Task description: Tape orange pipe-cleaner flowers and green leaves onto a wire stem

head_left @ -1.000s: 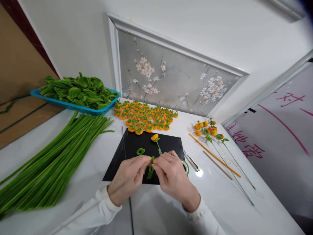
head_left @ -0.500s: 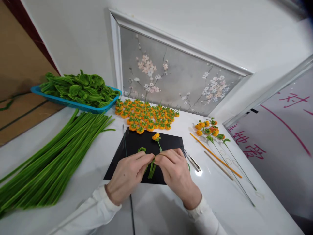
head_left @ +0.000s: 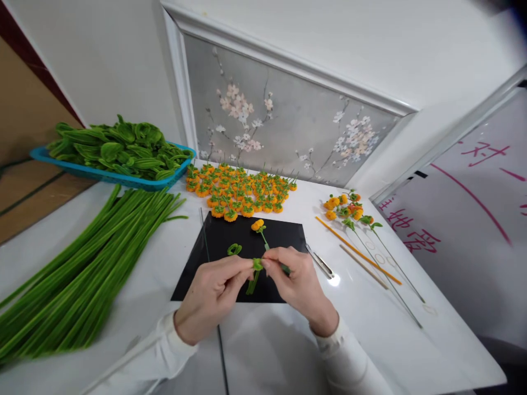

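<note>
My left hand (head_left: 211, 289) and my right hand (head_left: 300, 286) meet over a black mat (head_left: 191, 277). Between their pinched fingertips is a small folded piece of green pipe cleaner (head_left: 257, 264), gripped from both sides. Just beyond the fingers, an orange pipe-cleaner flower (head_left: 258, 225) lies on the mat, its stem running toward my right hand. Left of it sits a looped green piece (head_left: 234, 249). Short green lengths (head_left: 252, 285) lie on the mat below the fingertips, partly covered.
A blue tray (head_left: 115, 178) heaped with green leaves stands at the back left, with long green pipe cleaners (head_left: 90, 263) before it. Rows of orange flowers (head_left: 242, 189) line the back. Tweezers (head_left: 320, 261), an orange pipe cleaner (head_left: 358, 249) and stemmed flowers (head_left: 346, 207) lie right.
My fingertips have moved slightly apart, exposing the folded green piece between them. The looped green piece on the mat now shows fully. The whole view has shifted a little.
</note>
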Motion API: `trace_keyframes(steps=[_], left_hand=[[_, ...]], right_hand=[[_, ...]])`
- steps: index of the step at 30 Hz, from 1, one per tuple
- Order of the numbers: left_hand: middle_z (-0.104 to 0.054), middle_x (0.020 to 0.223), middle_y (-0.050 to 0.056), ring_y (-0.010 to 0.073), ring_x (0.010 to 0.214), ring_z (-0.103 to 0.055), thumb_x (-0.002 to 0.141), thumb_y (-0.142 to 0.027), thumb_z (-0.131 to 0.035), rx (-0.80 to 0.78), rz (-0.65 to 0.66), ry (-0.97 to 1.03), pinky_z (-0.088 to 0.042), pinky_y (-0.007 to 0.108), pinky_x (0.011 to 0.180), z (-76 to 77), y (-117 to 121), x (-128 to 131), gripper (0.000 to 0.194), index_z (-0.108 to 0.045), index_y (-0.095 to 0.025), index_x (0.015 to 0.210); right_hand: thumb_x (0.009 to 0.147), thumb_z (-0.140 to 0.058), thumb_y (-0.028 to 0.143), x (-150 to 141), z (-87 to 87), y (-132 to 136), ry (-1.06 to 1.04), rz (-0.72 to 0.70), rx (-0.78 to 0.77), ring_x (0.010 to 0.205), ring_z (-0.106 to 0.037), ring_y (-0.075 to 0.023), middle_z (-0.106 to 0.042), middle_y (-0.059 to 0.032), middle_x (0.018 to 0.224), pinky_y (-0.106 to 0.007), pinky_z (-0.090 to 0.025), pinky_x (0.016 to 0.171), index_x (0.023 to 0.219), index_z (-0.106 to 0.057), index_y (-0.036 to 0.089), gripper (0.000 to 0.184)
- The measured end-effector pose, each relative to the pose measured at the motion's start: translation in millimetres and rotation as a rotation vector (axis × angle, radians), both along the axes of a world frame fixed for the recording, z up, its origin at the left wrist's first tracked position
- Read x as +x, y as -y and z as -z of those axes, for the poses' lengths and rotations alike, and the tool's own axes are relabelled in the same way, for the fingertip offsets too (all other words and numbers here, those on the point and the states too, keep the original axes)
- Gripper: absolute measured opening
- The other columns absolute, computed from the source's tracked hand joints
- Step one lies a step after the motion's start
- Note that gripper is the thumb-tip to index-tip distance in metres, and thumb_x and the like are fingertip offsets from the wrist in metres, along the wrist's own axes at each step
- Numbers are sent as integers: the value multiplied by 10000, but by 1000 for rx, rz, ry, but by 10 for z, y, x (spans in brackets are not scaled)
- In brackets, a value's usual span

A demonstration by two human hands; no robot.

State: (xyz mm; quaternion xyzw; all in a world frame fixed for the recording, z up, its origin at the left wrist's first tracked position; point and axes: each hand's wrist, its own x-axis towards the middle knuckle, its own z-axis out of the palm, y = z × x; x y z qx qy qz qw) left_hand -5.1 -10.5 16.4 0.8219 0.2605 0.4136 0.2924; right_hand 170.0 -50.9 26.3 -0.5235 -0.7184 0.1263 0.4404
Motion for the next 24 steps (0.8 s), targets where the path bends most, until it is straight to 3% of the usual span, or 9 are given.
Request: trace_keyframes(steps=[8,14,17,24], left_hand=[[-703,814,31,133,717,-666,858,-76,-498,222,-212,-18,-524,202,653,85,-26,9,198,-640,-170,959],[-710,834,67,147,763,-685,865,-42,-433,395,-173,-73,-549,210,701,83,-41,18,275,-627,-142,1032],[-711,831,57,149,751,-687,867,-50,-426,373,-187,-76,-555,220,691,68,-33,31,284,-631,-159,1031],[-717,892,50,153,786,-682,891,-102,-417,126,-93,-143,-546,239,714,44,-30,19,257,-618,-178,1032]], right_hand=[[892,-464,192,-135,29,74,351,-36,34,633,-582,-149,-661,-22,717,-295,-329,621,873,-585,170,124],[889,-424,169,-184,25,88,539,-23,104,586,-524,-152,-601,-12,635,-309,-263,591,771,-547,169,170],[891,-414,155,-156,54,77,558,23,58,602,-524,-151,-594,-4,641,-307,-258,598,753,-520,180,176],[887,-421,149,-110,80,53,551,54,-10,624,-543,-153,-606,-1,665,-307,-273,615,775,-511,191,149]])
